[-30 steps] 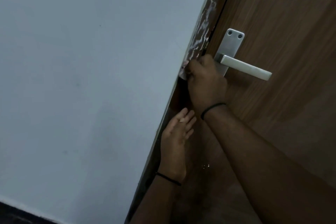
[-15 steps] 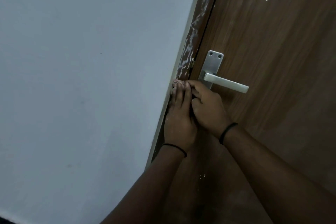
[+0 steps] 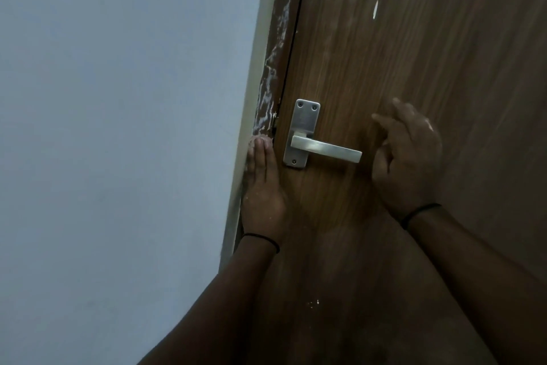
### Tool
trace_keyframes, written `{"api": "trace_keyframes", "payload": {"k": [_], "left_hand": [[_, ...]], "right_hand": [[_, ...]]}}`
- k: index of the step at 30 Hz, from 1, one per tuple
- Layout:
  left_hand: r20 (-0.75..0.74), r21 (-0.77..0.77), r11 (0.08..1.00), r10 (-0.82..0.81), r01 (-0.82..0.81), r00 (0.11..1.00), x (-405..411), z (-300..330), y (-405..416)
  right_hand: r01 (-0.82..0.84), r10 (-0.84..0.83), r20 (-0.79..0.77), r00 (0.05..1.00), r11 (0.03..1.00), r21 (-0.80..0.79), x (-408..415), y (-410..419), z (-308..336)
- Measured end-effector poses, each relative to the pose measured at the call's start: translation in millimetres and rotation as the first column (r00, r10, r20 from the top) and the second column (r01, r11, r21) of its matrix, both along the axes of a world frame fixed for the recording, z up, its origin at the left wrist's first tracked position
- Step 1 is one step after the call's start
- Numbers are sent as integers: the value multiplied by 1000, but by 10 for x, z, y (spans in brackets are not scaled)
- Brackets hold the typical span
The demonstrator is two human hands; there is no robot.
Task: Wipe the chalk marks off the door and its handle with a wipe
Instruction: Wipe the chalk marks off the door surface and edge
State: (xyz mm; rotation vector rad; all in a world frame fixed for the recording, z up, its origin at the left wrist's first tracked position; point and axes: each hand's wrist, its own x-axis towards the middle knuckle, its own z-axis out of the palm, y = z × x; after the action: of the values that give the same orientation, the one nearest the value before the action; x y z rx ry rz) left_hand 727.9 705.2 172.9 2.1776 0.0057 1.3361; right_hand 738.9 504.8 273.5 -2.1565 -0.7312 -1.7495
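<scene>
**Left hand on the frame, right hand off the handle**

Your left hand (image 3: 263, 187) lies flat along the door frame (image 3: 276, 48), fingers straight and pointing up, just left of the handle's plate (image 3: 302, 133). A pale scrap that may be the wipe (image 3: 257, 141) shows under your fingertips (image 3: 262, 145), but it is too small to be sure; your left grip is flat and extended, pressing rather than closing around anything.

Your right hand (image 3: 410, 157) hovers in front of the door (image 3: 414, 53), just right of the handle (image 3: 328, 150) and not touching its free end. Its grip is loose and wide, fingers half curled with nothing in them, and white smudges mark the knuckles.

Chalk marks (image 3: 270, 89) run in white streaks up the frame above your left fingertips. A short white mark (image 3: 375, 9) sits high on the door, and a few white specks (image 3: 313, 303) lie low between your forearms. The handle is level, pointing right. A thin black band circles each wrist. The pale wall (image 3: 118, 127) fills the left side.
</scene>
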Motion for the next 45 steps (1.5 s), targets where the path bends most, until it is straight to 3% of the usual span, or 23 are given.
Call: {"api": "trace_keyframes", "payload": {"k": [4,9,14,20,25,30,45], "left_hand": [[28,25,1000,4,-5,1000,61,52,32],[-13,45,997,-60,61,998,27,-80,70],[68,51,998,-30,27,997,107,300,69],[-32,104,994,-38,41,999,2,140,72],[6,74,997,-14,13,1000,47,394,73],[-32,85,996,-31,34,999,-31,142,75],[40,80,996,21,-24,999,107,772,114]], "right_hand": [[150,-154,-24,988,980,-132,326,-21,11],[223,-213,86,973,966,-127,578,-62,-196],[207,-192,120,974,969,-132,636,-79,-193],[254,-241,110,964,959,-125,575,-62,-190],[282,-270,101,958,949,-144,575,-48,-189],[279,-268,102,958,952,-122,555,-37,-200],[266,-252,115,961,956,-127,580,-20,-193]]}}
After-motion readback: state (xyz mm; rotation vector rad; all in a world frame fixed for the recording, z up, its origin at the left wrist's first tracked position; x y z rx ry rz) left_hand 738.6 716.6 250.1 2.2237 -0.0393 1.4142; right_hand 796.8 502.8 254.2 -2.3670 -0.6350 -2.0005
